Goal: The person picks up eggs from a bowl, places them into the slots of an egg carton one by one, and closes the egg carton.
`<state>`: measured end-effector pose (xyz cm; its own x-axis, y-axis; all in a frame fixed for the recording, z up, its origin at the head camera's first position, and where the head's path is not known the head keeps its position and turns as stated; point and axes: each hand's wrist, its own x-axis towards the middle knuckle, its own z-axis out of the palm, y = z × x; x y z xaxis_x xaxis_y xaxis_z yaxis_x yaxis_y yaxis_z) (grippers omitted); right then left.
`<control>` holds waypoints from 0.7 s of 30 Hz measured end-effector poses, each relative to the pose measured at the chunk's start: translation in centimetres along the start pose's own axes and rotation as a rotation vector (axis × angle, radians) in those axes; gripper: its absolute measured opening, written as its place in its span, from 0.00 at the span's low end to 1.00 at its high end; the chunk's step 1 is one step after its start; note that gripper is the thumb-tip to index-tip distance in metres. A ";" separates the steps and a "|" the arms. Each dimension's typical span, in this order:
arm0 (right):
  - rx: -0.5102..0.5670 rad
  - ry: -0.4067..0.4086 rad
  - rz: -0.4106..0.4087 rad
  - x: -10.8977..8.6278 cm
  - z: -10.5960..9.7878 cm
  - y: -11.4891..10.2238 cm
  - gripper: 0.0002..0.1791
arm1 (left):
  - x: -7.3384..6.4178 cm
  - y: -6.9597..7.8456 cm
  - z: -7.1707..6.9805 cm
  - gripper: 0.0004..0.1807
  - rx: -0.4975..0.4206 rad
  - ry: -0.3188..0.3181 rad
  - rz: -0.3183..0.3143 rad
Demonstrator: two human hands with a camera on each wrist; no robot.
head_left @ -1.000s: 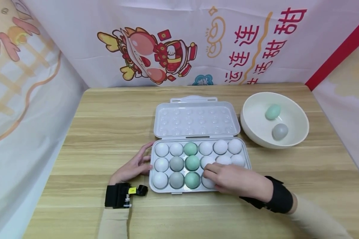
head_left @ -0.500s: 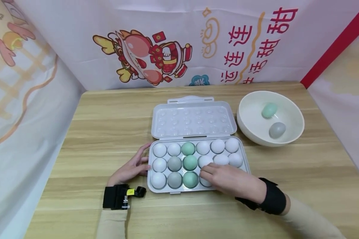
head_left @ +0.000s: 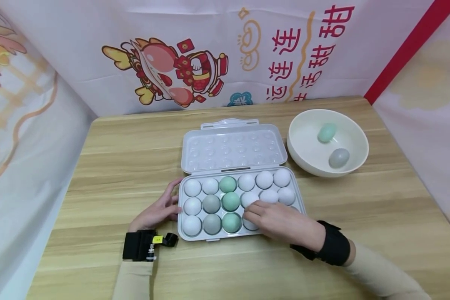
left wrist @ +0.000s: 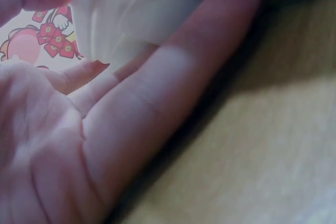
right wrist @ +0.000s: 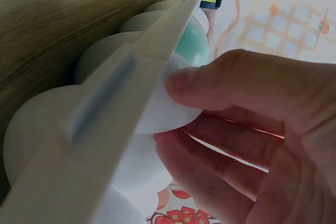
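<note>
A pale plastic egg box lies open, with rows of white, grey and green eggs in its cups. At its left end my left hand touches the side wall with thumb and fingers, which are extended along the pale wall in the left wrist view. My right hand is over the front row, right of the green egg. There it pinches a white egg between thumb and fingers. This egg sits in its cup, partly covered by the hand. Cups farther right in the front row are mostly hidden.
The box's raised lid lies back behind the eggs. To its right stands a cream bowl holding a green egg and a grey egg. A printed cloth hangs behind the wooden table.
The head view has shifted, so everything sits farther left in it. Both hands keep their places at the box; the eggs and bowl look the same.
</note>
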<state>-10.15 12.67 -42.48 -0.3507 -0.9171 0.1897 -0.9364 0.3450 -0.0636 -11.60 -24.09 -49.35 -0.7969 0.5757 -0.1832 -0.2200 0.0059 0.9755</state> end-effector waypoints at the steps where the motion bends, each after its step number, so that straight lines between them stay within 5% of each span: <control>1: 0.001 0.002 0.001 0.0 0.0 0.0 0.16 | 0.1 0.0 0.0 0.45 -0.003 -0.007 -0.002; 9: 0.037 0.032 0.053 -1.0 -1.7 1.6 0.18 | 0.4 0.2 0.0 0.46 -0.007 -0.023 -0.017; 21: -0.077 -0.004 0.214 -4.1 -6.5 6.1 0.22 | 0.0 -0.3 0.2 0.46 0.003 0.002 -0.025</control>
<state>-14.33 19.86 -37.29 -0.5419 -0.8218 0.1761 -0.8372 0.5462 -0.0273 -11.43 -23.86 -49.66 -0.7920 0.5740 -0.2078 -0.2380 0.0232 0.9710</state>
